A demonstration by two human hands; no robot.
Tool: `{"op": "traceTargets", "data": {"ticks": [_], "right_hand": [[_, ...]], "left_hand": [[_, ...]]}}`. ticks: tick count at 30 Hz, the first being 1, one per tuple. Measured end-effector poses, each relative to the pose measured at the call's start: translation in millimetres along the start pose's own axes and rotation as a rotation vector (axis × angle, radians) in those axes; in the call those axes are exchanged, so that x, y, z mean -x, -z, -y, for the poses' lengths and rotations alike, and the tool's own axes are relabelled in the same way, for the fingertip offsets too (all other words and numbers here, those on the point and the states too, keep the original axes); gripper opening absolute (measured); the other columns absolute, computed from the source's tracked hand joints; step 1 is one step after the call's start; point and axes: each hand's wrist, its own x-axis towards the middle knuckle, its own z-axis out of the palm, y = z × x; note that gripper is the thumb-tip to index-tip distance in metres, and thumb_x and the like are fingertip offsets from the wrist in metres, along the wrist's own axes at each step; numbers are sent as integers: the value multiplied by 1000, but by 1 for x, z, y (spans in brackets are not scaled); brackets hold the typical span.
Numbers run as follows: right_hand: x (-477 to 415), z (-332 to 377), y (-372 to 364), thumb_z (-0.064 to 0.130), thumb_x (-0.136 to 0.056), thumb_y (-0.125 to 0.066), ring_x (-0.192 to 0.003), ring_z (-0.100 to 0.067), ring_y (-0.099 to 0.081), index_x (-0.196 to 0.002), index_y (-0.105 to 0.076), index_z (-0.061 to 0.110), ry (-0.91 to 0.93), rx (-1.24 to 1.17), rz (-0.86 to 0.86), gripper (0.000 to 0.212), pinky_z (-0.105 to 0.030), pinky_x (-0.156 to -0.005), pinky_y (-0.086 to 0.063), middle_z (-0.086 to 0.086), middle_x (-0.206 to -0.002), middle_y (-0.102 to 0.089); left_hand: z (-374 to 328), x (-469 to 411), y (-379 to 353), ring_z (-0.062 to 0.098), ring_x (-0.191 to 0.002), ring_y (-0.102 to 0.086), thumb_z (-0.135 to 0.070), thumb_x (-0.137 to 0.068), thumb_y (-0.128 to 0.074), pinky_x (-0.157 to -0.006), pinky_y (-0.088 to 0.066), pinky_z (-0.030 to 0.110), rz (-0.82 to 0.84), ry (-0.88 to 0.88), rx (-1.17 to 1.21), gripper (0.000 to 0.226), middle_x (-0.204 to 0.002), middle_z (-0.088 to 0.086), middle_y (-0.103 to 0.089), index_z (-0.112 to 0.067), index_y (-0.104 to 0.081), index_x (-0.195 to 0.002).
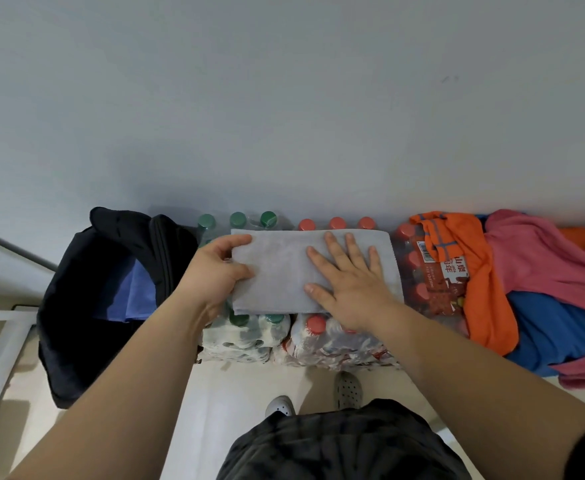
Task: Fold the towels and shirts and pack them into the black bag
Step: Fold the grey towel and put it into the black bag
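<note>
With blue cloth [135, 292] already in the bag [73, 306] left of the half-folded towel [277, 271], whose edge the left grip [215, 271] pinches while the right grip [350, 282] lies flat on it, the pile [540, 271] on its right remains unfolded.

A single wide-angle view from the person's head faces forward and steeply down onto the grey towel [277, 268], which lies close, at arm's reach, just below mid-frame. The left hand [220, 268] and right hand [350, 282] come to it on arms rising from the bottom corners. Above the towel a wall [284, 98] fills the upper half. The black bag [76, 306] is left of the towel, a clothes pile [543, 271] right of it, and the floor [242, 393] and the wearer's shoes [348, 389] below it.
</note>
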Motion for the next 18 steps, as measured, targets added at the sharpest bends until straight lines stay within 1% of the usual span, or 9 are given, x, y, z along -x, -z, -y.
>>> {"op": "traceTargets", "data": {"ticks": [2,5,7,9,10,12,15,16,18], "right_hand": [[-3,14,-1,76,-90,-7,-143,-23,40,-149,22,52,25,9,9,70,-61,-117,15,13,-156,40],[-10,34,-5,78,-90,-11,-142,-27,42,-148,23,52,9,22,37,72,-64,-115,16,13,-154,44],[-13,43,-7,77,-91,-12,-142,-29,41,-149,23,51,-13,29,39,73,-65,-114,16,12,-154,44],[-15,45,-6,75,-92,-14,-143,-28,40,-151,19,51,-11,6,36,71,-64,-115,17,12,-155,42],[-14,43,-4,73,-94,-15,-144,-26,38,-152,15,50,-6,-34,30,70,-62,-116,16,12,-157,39],[-9,34,3,68,-98,-21,-148,-20,31,-156,2,45,-3,-160,-11,67,-54,-121,13,11,-162,29],[9,11,8,58,-100,-36,-153,-14,8,-156,-26,35,-42,-430,-184,61,-39,-125,0,9,-168,0],[16,3,7,54,-101,-40,-152,-14,-2,-153,-35,31,-64,-513,-255,57,-37,-125,-5,7,-166,-13],[26,-15,5,49,-101,-44,-144,-16,-23,-146,-48,23,-85,-623,-376,52,-38,-123,-19,3,-155,-35]], "left_hand": [[-4,7,9,27,-88,-69,15,-78,-69,-82,-60,40,-24,-101,-116,60,-107,9,-68,-25,-66,-123],[-10,14,21,23,-72,-67,9,-78,-72,-74,-61,41,-18,-220,-249,63,-88,14,-70,-34,-65,-123],[-11,14,26,23,-72,-66,4,-77,-73,-69,-60,39,-29,-272,-346,64,-95,17,-69,-35,-63,-127],[-15,16,24,18,-74,-65,3,-78,-72,-66,-56,30,-35,-313,-414,65,-108,9,-64,-33,-61,-131],[-17,17,21,17,-77,-66,3,-78,-72,-66,-56,28,-27,-336,-428,66,-114,4,-61,-32,-60,-133],[-26,22,10,12,-80,-67,2,-78,-74,-67,-58,28,3,-392,-441,67,-125,-5,-54,-31,-59,-134],[-40,30,-17,0,-76,-64,1,-77,-75,-68,-51,13,38,-477,-535,66,-128,-9,-49,-27,-59,-134],[-43,31,-28,-1,-75,-63,1,-76,-75,-69,-48,8,49,-499,-574,65,-128,-8,-48,-24,-59,-135],[-47,32,-56,2,-74,-62,0,-75,-74,-71,-45,4,76,-532,-652,67,-126,-6,-46,-21,-58,-136]]}}
